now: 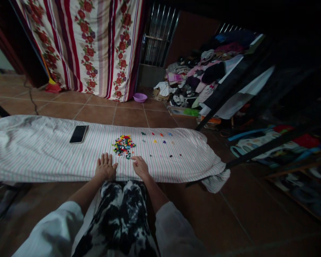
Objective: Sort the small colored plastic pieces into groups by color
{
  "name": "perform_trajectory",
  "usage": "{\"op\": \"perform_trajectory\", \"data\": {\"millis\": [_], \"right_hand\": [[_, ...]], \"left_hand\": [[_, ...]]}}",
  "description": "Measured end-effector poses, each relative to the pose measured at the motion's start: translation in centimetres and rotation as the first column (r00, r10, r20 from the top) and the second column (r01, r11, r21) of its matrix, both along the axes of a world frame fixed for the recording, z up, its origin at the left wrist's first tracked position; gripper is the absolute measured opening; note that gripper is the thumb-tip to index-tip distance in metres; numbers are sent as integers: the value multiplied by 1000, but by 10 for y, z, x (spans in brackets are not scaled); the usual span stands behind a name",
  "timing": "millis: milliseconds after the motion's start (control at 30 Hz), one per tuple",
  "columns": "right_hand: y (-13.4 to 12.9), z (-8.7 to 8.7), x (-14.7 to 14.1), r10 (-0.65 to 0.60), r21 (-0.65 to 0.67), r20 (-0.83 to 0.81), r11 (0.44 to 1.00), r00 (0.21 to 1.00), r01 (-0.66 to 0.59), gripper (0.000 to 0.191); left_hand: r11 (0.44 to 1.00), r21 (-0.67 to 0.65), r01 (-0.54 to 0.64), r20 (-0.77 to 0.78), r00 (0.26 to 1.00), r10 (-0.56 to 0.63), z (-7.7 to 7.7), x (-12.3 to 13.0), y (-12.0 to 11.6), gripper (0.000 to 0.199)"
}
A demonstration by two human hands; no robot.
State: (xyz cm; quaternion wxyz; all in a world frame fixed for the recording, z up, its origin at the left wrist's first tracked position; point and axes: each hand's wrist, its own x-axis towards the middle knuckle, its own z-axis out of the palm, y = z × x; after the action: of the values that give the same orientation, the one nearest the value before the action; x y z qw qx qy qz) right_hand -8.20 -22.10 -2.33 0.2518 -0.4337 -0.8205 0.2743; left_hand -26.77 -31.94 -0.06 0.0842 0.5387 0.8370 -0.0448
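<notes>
The pile of small coloured pieces (123, 144) lies on a striped cloth (56, 157), just ahead of the person's two hands, its pieces mixed in colour and loosely heaped. The right hand (141, 167) is at the near edge of the pile, index finger extended towards some dark green pieces (128, 156) and the other fingers curled; whether it grasps a piece cannot be told. The left hand (106, 169) is released, palm down and fingers spread on the cloth, near the pile. To the right of the pile, small groups stand apart from one another in three rows; the farthest row reads green (143, 133), red (153, 134), orange (161, 134) and blue (170, 134). The nearest row shows fewer or smaller pieces, one of them black (171, 156). In my judgement, the step in hand is singling out pieces at the pile's edge; a lift from there calls for a light fingertip pinch on one piece, without dragging its neighbours. A phone (79, 134) lies well to the left of the pile. Beyond the cloth, a floral curtain (103, 46) hangs above the tiled floor, with a purple basin (140, 97) beside its foot and heaped clothes (192, 78) farther right.
</notes>
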Motion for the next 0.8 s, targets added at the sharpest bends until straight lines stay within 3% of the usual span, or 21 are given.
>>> {"op": "perform_trajectory", "data": {"millis": [200, 333, 533, 800], "right_hand": [[17, 2, -2, -28, -29, -98, 999, 995, 26, 29], [26, 14, -16, -38, -8, -9, 999, 999, 37, 24], [24, 30, -45, 83, 89, 111, 992, 990, -93, 20], [28, 32, -61, 99, 93, 190, 989, 977, -118, 23]], "left_hand": [[1000, -10, -2, 29, 1000, 2, 0, 0, 2, 73], [998, -56, -35, -3, 999, 34, 10, 7, 10, 72], [992, -119, -38, -38, 999, 34, 25, 15, 20, 69], [984, -176, 6, -53, 998, -16, 32, 16, 24, 74]]}}
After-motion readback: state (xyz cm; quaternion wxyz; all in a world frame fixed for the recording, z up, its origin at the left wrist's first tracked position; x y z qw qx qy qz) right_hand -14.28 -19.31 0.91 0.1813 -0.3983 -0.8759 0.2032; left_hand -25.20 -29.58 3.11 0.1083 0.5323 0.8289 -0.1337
